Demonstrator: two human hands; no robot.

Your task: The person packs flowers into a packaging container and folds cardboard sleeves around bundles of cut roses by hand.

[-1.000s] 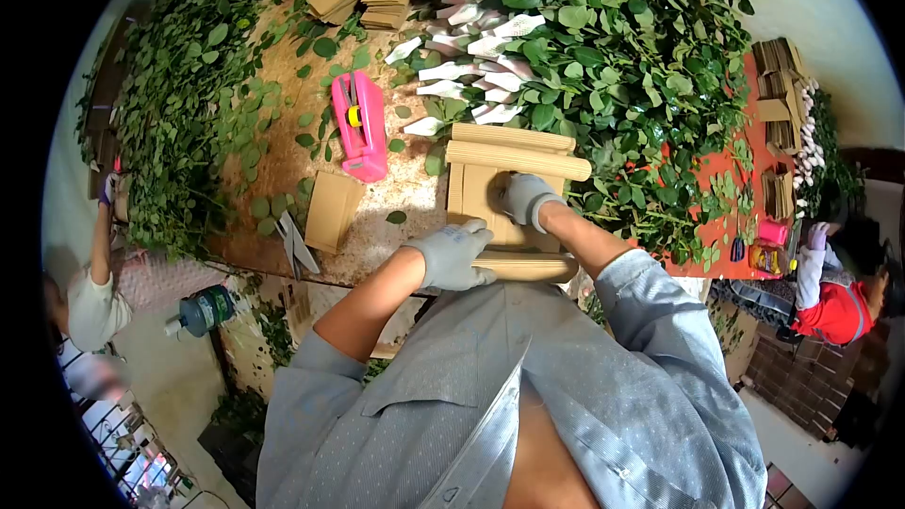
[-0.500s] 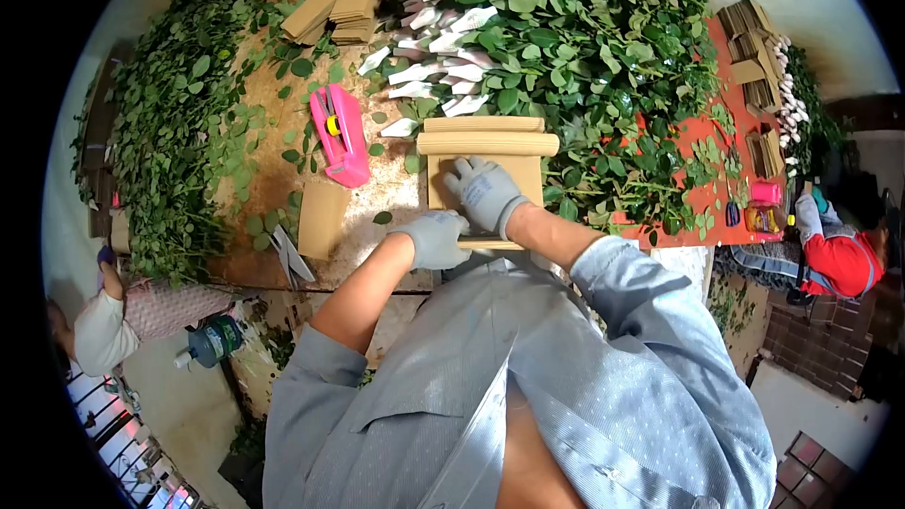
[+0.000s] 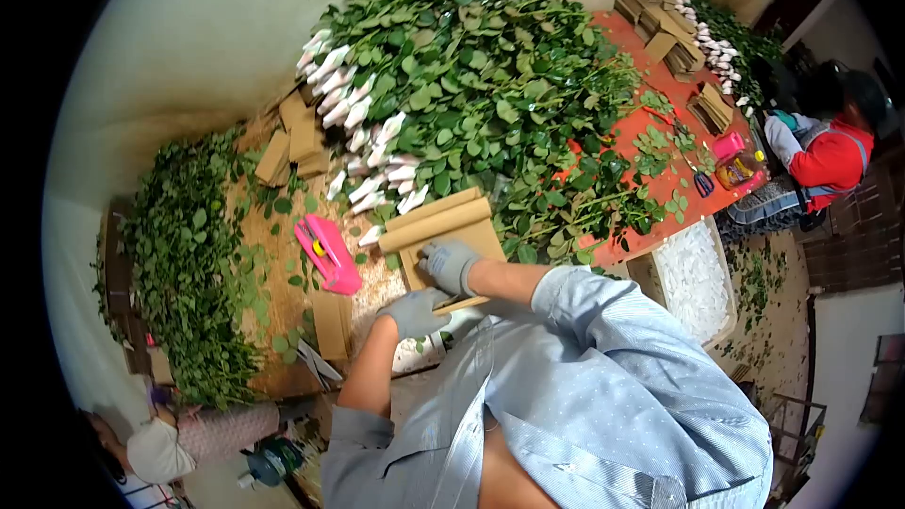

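Note:
Both hands wear grey gloves. My left hand (image 3: pixel 416 313) is at the near left edge of a cardboard piece (image 3: pixel 483 239), its fingers bent around or against that edge. My right hand (image 3: pixel 449 266) rests on the middle of the cardboard, fingers bent with the tips pointing left. A rolled corrugated cardboard edge (image 3: pixel 436 224) runs along the far side. Left of the cardboard lies a pink tool (image 3: pixel 328 254), with a flat cardboard piece (image 3: pixel 331 324) and scissors (image 3: pixel 319 364) nearer me.
Leafy stems with white-wrapped heads (image 3: pixel 332 85) are piled beyond the cardboard. More leafy stems (image 3: pixel 193 254) lie at left. Cardboard stacks (image 3: pixel 304 137) stand at the back. A bin of white pieces (image 3: pixel 695 283) is at right. A person in red (image 3: pixel 830 160) is at far right, another person at lower left.
The view has turned and tilted, bringing the bin at right into sight. My right hand has moved from the near part of the cardboard to its middle. My left hand stays by the near edge.

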